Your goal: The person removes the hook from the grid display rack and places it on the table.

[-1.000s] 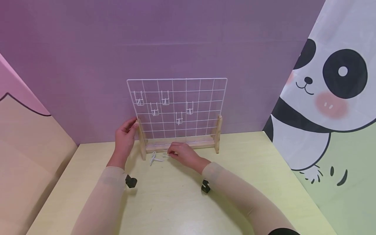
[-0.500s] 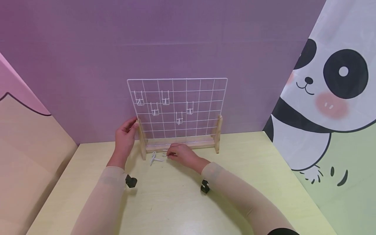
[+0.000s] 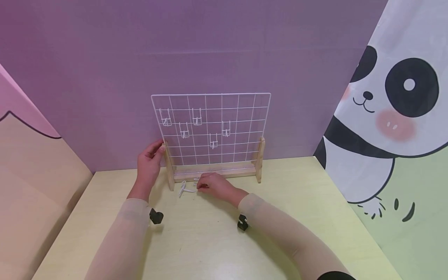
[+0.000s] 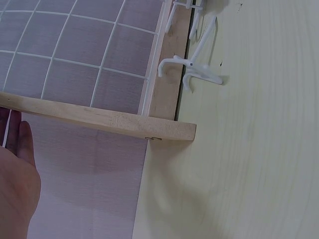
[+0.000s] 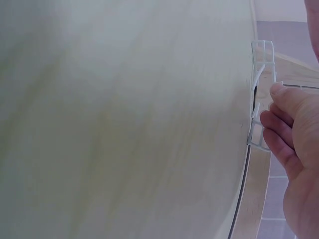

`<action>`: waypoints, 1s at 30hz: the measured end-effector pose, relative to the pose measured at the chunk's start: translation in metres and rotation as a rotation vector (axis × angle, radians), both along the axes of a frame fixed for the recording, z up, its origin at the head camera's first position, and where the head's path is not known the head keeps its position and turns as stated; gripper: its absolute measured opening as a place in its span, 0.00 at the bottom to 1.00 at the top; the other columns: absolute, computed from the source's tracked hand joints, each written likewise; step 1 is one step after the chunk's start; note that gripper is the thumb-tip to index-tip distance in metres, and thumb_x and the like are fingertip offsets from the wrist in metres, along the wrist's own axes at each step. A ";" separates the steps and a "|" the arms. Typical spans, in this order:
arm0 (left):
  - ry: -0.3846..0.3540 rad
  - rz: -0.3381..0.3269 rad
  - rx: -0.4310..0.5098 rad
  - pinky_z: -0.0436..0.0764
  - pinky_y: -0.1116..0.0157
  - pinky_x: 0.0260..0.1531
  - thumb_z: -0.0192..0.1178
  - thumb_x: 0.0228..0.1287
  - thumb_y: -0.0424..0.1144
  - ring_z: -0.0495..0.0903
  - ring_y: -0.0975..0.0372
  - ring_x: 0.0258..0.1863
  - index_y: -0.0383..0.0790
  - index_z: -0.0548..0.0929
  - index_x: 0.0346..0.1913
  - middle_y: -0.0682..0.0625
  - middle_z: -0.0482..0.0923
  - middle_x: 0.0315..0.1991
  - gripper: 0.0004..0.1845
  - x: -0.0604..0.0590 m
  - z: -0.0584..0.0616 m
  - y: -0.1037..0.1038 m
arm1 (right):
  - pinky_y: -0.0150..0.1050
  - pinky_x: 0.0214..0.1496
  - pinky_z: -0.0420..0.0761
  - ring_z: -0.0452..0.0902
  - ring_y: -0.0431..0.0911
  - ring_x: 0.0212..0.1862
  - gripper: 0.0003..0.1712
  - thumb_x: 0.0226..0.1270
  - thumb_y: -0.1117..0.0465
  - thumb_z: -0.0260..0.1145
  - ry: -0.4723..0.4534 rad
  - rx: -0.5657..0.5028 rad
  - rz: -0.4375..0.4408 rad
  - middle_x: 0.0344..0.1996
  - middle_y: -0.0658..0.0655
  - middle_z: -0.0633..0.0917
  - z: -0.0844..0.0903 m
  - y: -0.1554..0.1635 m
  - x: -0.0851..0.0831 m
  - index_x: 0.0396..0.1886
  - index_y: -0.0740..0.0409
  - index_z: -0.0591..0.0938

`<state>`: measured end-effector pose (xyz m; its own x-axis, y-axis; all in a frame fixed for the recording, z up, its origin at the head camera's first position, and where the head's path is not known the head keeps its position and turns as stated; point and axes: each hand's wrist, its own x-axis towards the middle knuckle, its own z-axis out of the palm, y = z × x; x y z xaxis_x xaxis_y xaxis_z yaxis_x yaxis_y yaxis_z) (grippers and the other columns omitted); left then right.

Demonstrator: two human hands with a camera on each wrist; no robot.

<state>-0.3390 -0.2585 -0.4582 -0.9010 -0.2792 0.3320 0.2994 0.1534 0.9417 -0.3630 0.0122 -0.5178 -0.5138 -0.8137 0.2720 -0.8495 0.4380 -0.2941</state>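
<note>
A white wire grid rack (image 3: 241,128) stands upright in a wooden base, with several white wire hooks (image 3: 213,144) hanging on it. My left hand (image 3: 148,161) grips the top of its left wooden post (image 3: 168,165), thumb in front, the other fingers behind. On the table before the base lies a loose white wire hook (image 4: 199,67), its prong pointing right. My right hand (image 3: 218,186), fingers curled, pinches at the end of that hook. Another loose hook (image 5: 256,134) is partly hidden behind the right fingers in the right wrist view.
The pale wooden table (image 3: 210,241) spreads out in front of the rack. A purple backdrop (image 3: 210,46) rises close behind it. A panda-printed panel (image 3: 392,136) borders the right side and a beige panel (image 3: 38,186) the left.
My right hand has slid a little left and nearer to me, onto the prong end of the loose hook. More of the other loose hook shows. My left hand stays on the post.
</note>
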 end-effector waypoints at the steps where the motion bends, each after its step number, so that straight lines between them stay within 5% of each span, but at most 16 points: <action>1: 0.002 -0.001 0.001 0.79 0.73 0.64 0.63 0.86 0.43 0.78 0.66 0.64 0.38 0.83 0.74 0.45 0.83 0.71 0.22 0.000 0.000 0.000 | 0.30 0.57 0.83 0.87 0.42 0.49 0.03 0.78 0.63 0.76 0.004 0.005 -0.002 0.45 0.50 0.91 0.000 0.000 0.000 0.46 0.55 0.93; 14: -0.016 0.001 -0.006 0.79 0.70 0.67 0.61 0.87 0.42 0.78 0.65 0.66 0.40 0.82 0.76 0.46 0.82 0.73 0.22 -0.002 -0.002 -0.002 | 0.32 0.60 0.83 0.86 0.44 0.50 0.03 0.78 0.64 0.75 -0.027 0.021 0.013 0.46 0.51 0.91 -0.002 -0.001 0.000 0.47 0.56 0.93; 30: -0.001 -0.005 0.000 0.79 0.72 0.66 0.61 0.87 0.42 0.78 0.65 0.65 0.40 0.82 0.76 0.44 0.81 0.73 0.22 0.000 -0.001 0.000 | 0.30 0.52 0.82 0.82 0.38 0.43 0.02 0.77 0.61 0.77 -0.033 0.021 -0.010 0.41 0.48 0.89 -0.004 -0.003 0.001 0.43 0.55 0.93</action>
<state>-0.3387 -0.2589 -0.4589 -0.9029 -0.2746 0.3307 0.2990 0.1515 0.9421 -0.3616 0.0087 -0.5223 -0.5301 -0.8139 0.2377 -0.8351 0.4524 -0.3131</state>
